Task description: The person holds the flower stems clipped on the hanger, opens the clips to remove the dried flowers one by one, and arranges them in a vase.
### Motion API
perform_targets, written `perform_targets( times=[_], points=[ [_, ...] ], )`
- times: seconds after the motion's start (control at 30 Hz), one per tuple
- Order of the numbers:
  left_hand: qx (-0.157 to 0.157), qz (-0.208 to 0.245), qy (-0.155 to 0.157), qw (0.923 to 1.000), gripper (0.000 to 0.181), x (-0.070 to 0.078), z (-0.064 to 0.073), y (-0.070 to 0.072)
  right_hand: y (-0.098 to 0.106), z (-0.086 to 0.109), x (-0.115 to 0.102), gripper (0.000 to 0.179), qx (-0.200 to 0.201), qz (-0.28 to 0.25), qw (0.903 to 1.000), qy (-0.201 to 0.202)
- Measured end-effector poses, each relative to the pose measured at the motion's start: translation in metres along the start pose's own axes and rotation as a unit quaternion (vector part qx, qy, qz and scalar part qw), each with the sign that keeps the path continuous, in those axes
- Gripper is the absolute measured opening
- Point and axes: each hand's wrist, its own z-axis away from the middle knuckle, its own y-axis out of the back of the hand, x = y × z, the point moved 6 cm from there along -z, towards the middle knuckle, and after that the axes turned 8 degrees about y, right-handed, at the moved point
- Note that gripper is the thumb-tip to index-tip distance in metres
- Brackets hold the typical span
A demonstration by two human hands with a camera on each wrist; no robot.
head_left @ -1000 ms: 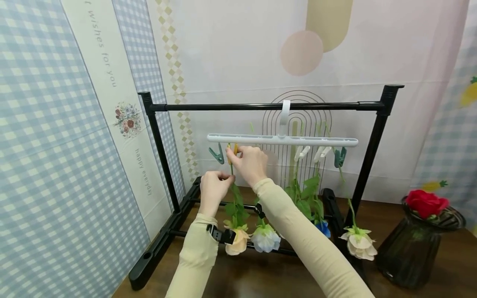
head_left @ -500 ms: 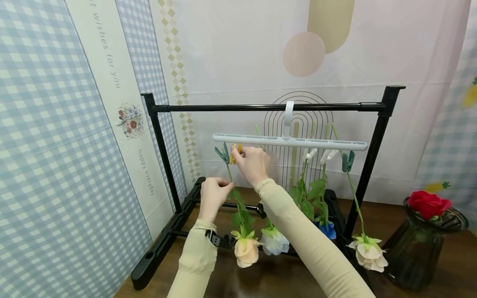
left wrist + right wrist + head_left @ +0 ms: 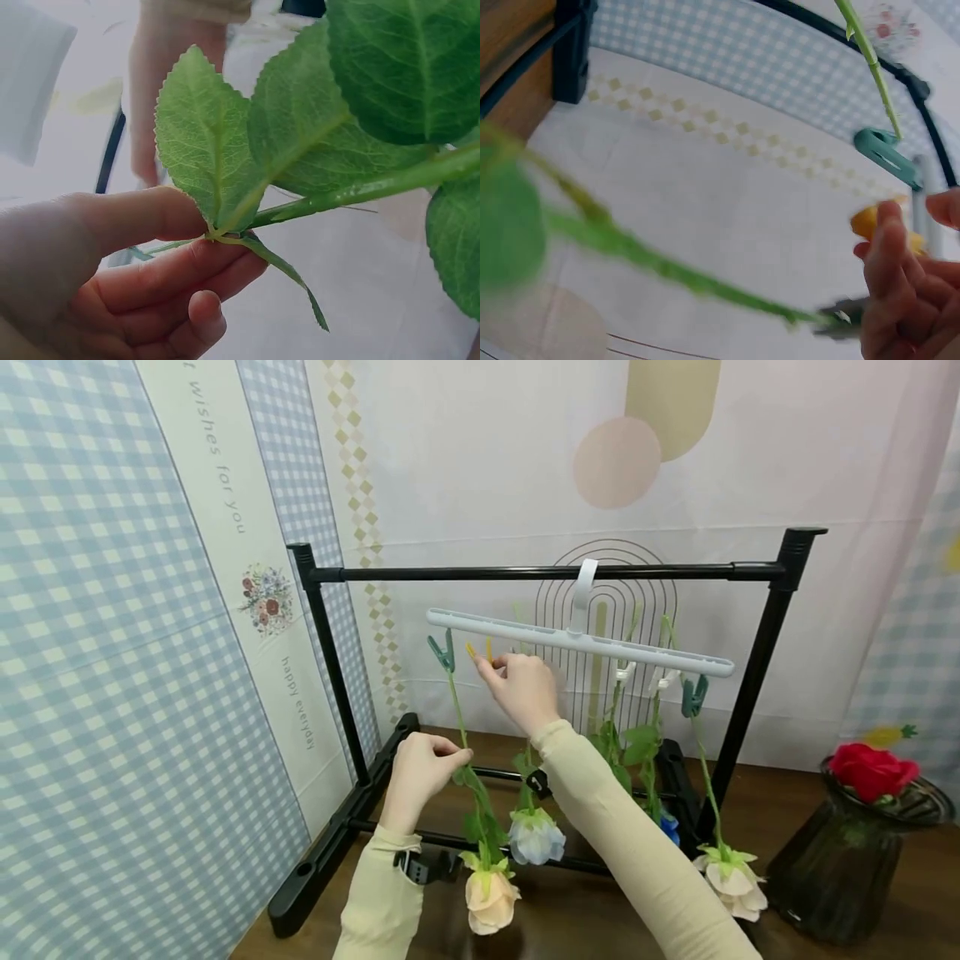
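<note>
My left hand (image 3: pixel 423 777) pinches the leafy stem (image 3: pixel 300 210) of a peach rose (image 3: pixel 491 902) that hangs head down. The stem's upper end meets a teal clip (image 3: pixel 442 652) under the pale hanger (image 3: pixel 540 633); whether the clip grips it, I cannot tell. In the head view my right hand (image 3: pixel 522 689) has curled fingers at a small yellow clip (image 3: pixel 489 649), whose two legs stick up in a V. In the right wrist view the yellow clip (image 3: pixel 866 223) is partly covered by the fingers. A pale blue rose (image 3: pixel 536 837) hangs beside the peach one.
The hanger's hook sits on a black rack's top bar (image 3: pixel 450 574). A cream rose (image 3: pixel 731 883) hangs at the right from a second teal clip (image 3: pixel 694 696). A blue flower (image 3: pixel 670 828) is partly behind my right sleeve. A dark glass vase (image 3: pixel 836 868) holds a red rose (image 3: pixel 873 772).
The peach rose and my left hand have moved down. The stem has shifted from beside the yellow clip to the teal clip. The hanger's left end has risen and its right end dropped.
</note>
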Motion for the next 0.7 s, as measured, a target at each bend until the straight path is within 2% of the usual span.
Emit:
perform_targets(
  times=[0.1,0.2,0.27,0.33,0.4,0.5,0.6,0.63,0.7],
  points=[
    [0.006,0.006,-0.008,0.9999,0.014,0.007,0.007,0.006,0.015,0.012,-0.005,0.036,-0.008,-0.004,0.9999,0.015],
    [0.011,0.014,-0.025,0.9995,0.013,0.017,0.012,0.01,0.034,0.028,-0.014,0.025,0.014,-0.012,0.9981,0.059],
    [0.011,0.021,-0.041,0.9989,0.012,0.023,0.014,0.011,0.049,0.038,-0.022,0.017,0.046,-0.02,0.9919,0.117],
    [0.008,0.027,-0.054,0.9982,0.012,0.029,0.016,0.01,0.062,0.05,-0.032,0.015,0.084,-0.028,0.9751,0.203],
    [0.001,0.036,-0.063,0.9974,0.012,0.034,0.018,0.008,0.072,0.064,-0.045,0.016,0.115,-0.017,0.9442,0.308],
    [-0.012,0.041,-0.087,0.9953,0.012,0.043,0.023,0.004,0.077,0.088,-0.057,0.017,0.139,0.055,0.879,0.453],
    [-0.023,0.037,-0.122,0.9915,0.011,0.055,0.031,-0.001,0.077,0.106,-0.054,0.021,0.128,0.154,0.8203,0.536],
    [-0.027,0.034,-0.134,0.99,0.011,0.06,0.034,-0.002,0.077,0.111,-0.05,0.023,0.121,0.185,0.8033,0.553],
    [-0.037,0.03,-0.158,0.9862,0.01,0.07,0.039,-0.006,0.078,0.117,-0.041,0.027,0.103,0.233,0.777,0.576]
  ],
)
